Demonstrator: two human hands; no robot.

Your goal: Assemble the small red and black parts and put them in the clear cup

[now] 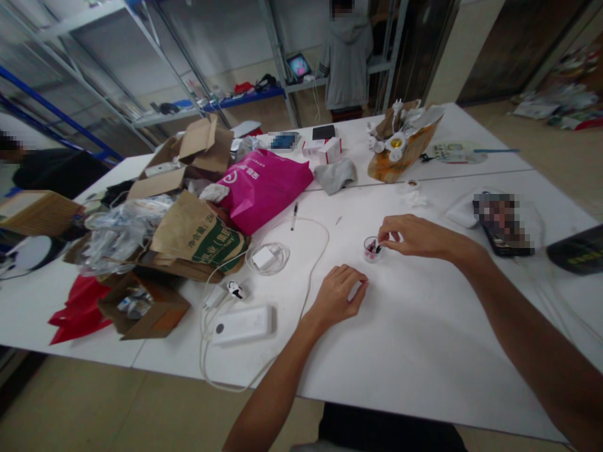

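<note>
A small clear cup (372, 256) stands on the white table (424, 326), with small dark and reddish pieces inside that are too small to name. My right hand (400, 235) reaches over the cup's right rim, thumb and fingers pinched at a dark bit; whether it grips that bit is unclear. Closer to me and left of the cup, my left hand (340, 294) hovers near the tabletop. Its thumb and forefinger tips meet in a pinch, and anything between them is too small to make out. A tiny thin metallic piece (338, 220) lies beyond the cup.
Leftward are a white power bank (242, 325), a coiled charger cable (267, 258), a pen (294, 216), a magenta bag (264, 188) and cardboard boxes (146, 311). At right lie a phone (504, 223) and a dark cylindrical object (577, 251). A person (347, 59) is at the back.
</note>
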